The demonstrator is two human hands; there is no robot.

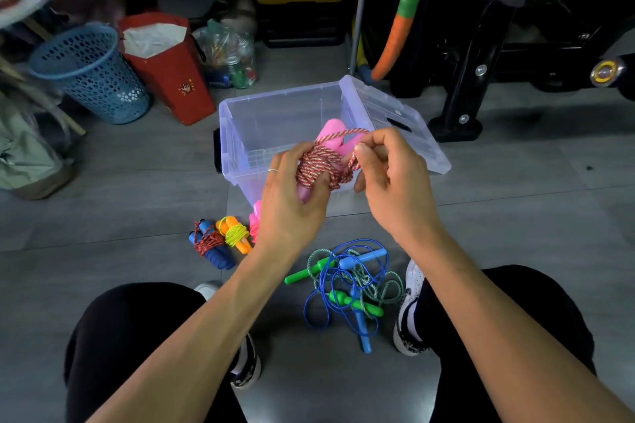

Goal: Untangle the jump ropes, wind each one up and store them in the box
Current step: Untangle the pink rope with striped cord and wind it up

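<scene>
The red and white rope (318, 161), soft and light, is wound round 2 pink handles (335, 137), held near the clear box (275, 120). The bundle is gripped by the left hand (292, 189). The loose end is pinched by the right hand (388, 175). Hard handles are probably easiest to hold.

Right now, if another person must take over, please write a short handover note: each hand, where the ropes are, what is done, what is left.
Left hand: holds the pink-handled rope, cord wound round the handles.
Right hand: pinches the loose cord end, above the clear box.
Done: blue-handled bundle and orange-handled bundle lie wound on the floor; a pink one beside them is mostly hidden.
Left: finish this wrap, untangle the green rope and blue rope, wind them, put all in the box.
</scene>
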